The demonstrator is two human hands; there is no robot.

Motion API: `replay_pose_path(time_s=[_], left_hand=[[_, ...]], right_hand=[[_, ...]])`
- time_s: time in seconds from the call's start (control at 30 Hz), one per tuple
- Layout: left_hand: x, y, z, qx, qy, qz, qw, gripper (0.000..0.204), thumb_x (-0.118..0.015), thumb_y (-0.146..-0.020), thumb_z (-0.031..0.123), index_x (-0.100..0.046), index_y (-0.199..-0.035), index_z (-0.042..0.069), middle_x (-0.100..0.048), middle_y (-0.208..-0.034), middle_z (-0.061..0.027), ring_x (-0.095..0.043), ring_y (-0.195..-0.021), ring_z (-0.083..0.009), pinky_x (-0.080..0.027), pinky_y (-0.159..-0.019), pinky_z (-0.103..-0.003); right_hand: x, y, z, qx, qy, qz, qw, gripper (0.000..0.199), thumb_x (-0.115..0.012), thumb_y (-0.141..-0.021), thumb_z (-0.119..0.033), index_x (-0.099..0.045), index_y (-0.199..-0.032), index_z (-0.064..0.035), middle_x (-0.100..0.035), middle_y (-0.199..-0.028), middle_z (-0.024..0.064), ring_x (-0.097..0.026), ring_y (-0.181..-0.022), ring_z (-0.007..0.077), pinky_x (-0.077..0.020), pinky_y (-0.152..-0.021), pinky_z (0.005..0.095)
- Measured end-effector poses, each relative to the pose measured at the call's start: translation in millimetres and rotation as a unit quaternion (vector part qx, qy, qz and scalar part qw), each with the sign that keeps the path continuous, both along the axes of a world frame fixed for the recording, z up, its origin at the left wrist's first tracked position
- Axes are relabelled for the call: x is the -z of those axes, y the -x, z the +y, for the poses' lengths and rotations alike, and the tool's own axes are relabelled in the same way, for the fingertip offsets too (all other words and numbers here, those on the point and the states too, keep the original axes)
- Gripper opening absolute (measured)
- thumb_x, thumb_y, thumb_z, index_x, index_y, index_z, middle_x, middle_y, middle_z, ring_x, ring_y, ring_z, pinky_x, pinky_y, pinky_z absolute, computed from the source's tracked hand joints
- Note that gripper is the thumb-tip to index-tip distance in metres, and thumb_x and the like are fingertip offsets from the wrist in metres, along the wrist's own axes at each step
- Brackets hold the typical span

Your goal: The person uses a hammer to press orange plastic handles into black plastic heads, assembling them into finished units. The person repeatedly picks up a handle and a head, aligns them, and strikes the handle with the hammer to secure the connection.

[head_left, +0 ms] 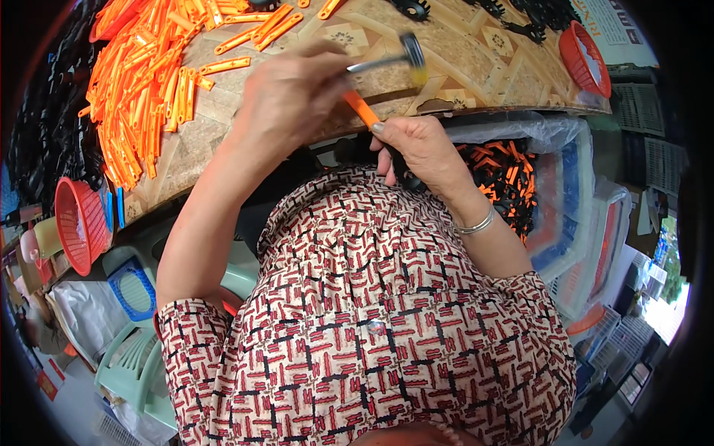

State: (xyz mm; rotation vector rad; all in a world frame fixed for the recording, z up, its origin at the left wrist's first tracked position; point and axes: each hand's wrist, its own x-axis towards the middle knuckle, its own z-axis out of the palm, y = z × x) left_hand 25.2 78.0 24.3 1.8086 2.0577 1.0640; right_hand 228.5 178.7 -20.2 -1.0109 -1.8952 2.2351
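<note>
My left hand (286, 97), blurred by motion, is closed around the grey handle of a small hammer (387, 62) over the table's near edge. The hammer's dark and yellow head points to the right. Just below it, my right hand (416, 149) grips a black plastic piece with an orange handle (362, 109), the thumb pressed near where the colours meet. The orange end slants up toward my left fingers; whether they touch it cannot be made out. Most of the black part (405, 175) is hidden under my right palm.
Loose orange handles (141, 82) lie heaped on the patterned table (476, 59) at left, beside dark pieces (56, 111). Red baskets (80, 223) stand at both sides. Right of my lap, a plastic-lined bin (573, 186) holds mixed orange and black pieces (506, 175). A pale green chair (130, 364) stands lower left.
</note>
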Motion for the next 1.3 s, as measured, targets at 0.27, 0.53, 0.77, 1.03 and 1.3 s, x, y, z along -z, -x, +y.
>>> replay_pose_path(time_s=[0.27,0.53,0.77,1.03,1.3], left_hand=[[-19,-13,-68,-0.079,-0.075,-0.022,0.994,0.035,-0.073,-0.089,0.011,-0.07,-0.124,0.011,-0.062,-0.077,-0.0088,-0.061,-0.062,-0.0195,-0.048,-0.059,-0.031],[-13,-19,-82,-0.156,-0.205,0.063,0.964,0.04,-0.076,-0.081,-0.002,-0.075,-0.119,0.011,-0.067,-0.082,-0.0085,-0.064,-0.069,-0.0209,-0.052,-0.062,-0.032],[13,-32,-85,-0.093,-0.071,0.215,0.97,0.046,-0.07,-0.077,0.0,-0.073,-0.119,0.018,-0.057,-0.078,-0.0025,-0.057,-0.07,-0.0201,-0.048,-0.062,-0.034],[11,-17,-81,-0.121,0.025,0.2,0.972,0.037,-0.073,-0.086,0.001,-0.072,-0.121,0.013,-0.068,-0.088,-0.0071,-0.065,-0.079,-0.0163,-0.051,-0.07,-0.028],[12,36,-94,-0.295,-0.082,-0.401,0.863,0.03,-0.065,-0.099,0.014,-0.067,-0.127,0.002,-0.061,-0.08,0.0029,-0.054,-0.07,-0.0031,-0.045,-0.06,-0.02]], right_hand=[[-10,2,-11,0.029,-0.001,-0.028,0.999,0.033,-0.056,-0.103,-0.026,-0.066,-0.087,0.0007,-0.067,-0.065,0.0087,-0.063,-0.048,0.0152,-0.0461,-0.044,0.0242],[-4,3,-9,0.016,-0.008,-0.015,1.0,0.03,-0.057,-0.103,-0.025,-0.064,-0.088,-0.0002,-0.067,-0.065,0.0076,-0.063,-0.049,0.0146,-0.0473,-0.045,0.0233],[-12,3,-9,0.024,0.007,-0.015,1.0,0.031,-0.057,-0.103,-0.025,-0.065,-0.087,0.0005,-0.066,-0.065,0.0078,-0.063,-0.048,0.0153,-0.0478,-0.045,0.0235],[-12,-1,2,-0.03,0.001,-0.027,0.999,0.031,-0.057,-0.103,-0.023,-0.064,-0.083,0.0,-0.065,-0.063,0.0076,-0.064,-0.051,0.0157,-0.0487,-0.048,0.0256],[-60,-138,110,-0.221,-0.477,-0.346,0.777,0.03,-0.07,-0.088,-0.035,-0.07,-0.085,-0.0048,-0.068,-0.075,0.0154,-0.067,-0.073,0.0296,-0.0508,-0.068,0.0411]])
